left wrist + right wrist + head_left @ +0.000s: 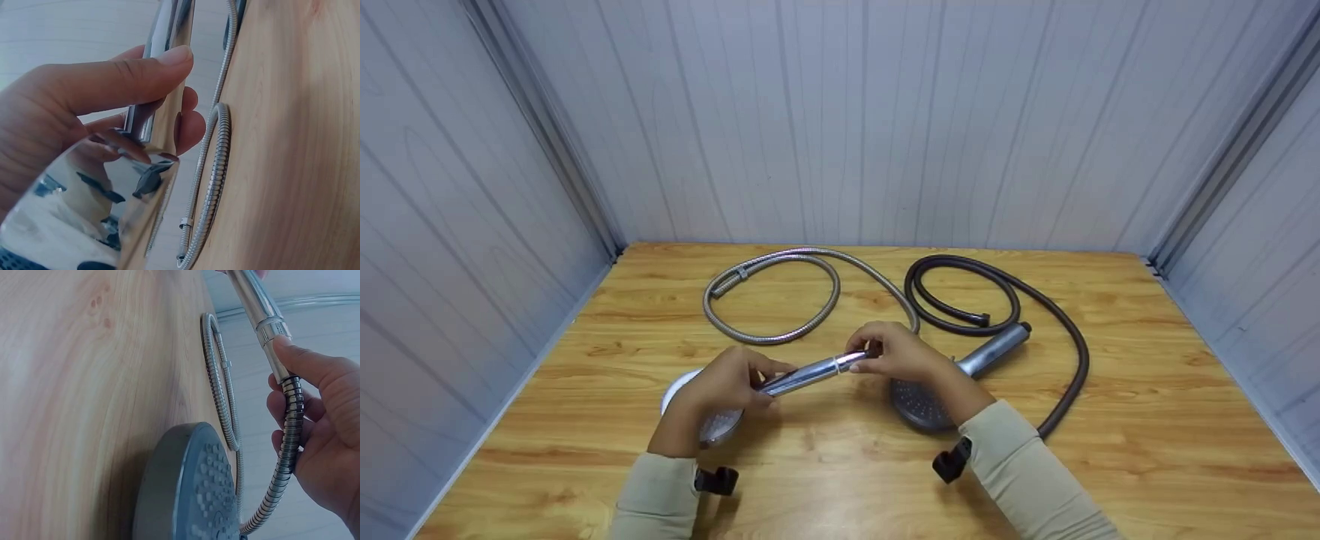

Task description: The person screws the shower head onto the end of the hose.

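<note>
a pale panel wall [450,247] stands at the left of the silver shower [802,377]. this silver shower is held over the wooden table [840,480], between the two hands, with its round head [721,429] at its left end and its handle slanting to the right. the left hand [724,390] is on the handle of the silver shower, near the round head; its thumb and fingers are bent about the handle and grasp it. behind the silver shower, a silver hose [769,340] lies in a loop on the table; one end rests at this loop, and the other part runs to the right hand [896,352]. the right hand is at the right end of the silver shower. its thumb and fingers grasp the metal end [271,354] of the silver hose, which meets the handle in one line; whether it is screwed tight, one cannot tell. to the right of the silver shower, a dark shower [919,405] lies on the table, partly hidden by the right arm, its spray face upward. farther right and behind the silver shower lies a dark hose [1080,337], also looped.
</note>
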`<state>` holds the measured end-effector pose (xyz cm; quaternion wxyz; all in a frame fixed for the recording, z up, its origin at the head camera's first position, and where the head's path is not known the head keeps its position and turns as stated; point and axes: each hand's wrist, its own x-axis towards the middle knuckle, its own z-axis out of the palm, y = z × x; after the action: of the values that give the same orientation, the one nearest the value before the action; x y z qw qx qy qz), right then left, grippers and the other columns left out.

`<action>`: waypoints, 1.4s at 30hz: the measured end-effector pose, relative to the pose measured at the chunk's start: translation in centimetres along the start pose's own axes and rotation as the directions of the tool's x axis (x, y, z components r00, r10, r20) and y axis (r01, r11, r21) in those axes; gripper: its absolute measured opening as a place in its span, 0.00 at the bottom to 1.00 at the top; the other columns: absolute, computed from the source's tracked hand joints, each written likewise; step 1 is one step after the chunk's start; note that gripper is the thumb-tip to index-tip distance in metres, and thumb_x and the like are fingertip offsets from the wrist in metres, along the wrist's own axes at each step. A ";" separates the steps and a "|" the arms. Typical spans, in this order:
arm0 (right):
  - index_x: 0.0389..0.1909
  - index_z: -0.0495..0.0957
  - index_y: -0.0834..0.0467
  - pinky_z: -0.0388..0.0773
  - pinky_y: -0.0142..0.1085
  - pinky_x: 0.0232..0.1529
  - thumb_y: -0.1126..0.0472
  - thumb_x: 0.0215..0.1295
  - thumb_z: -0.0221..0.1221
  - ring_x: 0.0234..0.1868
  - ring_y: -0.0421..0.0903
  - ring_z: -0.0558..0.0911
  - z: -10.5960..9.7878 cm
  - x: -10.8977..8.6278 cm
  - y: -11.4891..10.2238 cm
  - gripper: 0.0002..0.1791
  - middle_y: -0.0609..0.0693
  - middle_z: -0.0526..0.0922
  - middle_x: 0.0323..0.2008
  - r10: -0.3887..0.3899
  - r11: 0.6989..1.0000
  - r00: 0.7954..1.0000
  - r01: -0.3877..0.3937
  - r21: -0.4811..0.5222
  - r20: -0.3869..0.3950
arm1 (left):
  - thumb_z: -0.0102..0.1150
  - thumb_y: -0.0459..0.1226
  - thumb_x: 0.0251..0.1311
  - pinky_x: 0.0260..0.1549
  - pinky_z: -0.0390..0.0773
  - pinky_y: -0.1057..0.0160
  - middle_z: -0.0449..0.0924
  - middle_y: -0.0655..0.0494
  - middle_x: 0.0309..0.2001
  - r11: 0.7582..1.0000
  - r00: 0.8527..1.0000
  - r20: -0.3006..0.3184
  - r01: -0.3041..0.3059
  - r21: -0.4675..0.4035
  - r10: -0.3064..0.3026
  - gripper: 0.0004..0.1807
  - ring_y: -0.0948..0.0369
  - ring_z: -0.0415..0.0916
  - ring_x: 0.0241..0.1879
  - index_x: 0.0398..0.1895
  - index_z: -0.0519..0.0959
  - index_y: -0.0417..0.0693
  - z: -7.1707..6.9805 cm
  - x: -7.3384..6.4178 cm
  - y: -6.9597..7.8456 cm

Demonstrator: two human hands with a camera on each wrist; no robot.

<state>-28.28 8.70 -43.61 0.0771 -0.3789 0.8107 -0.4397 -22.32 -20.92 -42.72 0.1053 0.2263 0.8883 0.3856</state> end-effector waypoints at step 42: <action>0.39 0.86 0.62 0.69 0.29 0.29 0.61 0.67 0.61 0.26 0.36 0.72 -0.4 0.4 -0.6 0.09 0.47 0.84 0.32 0.056 0.997 0.992 -0.050 -0.051 0.116 | 0.73 0.24 0.44 0.22 0.73 0.65 0.81 0.60 0.27 0.996 0.998 -0.013 -0.058 0.074 0.059 0.27 0.63 0.69 0.25 0.51 0.85 0.50 -0.7 0.1 0.9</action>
<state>-28.44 8.47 -42.77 0.1270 -0.3843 0.8248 -0.3949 -22.32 -20.75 -41.59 0.0790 0.2529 0.8956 0.3573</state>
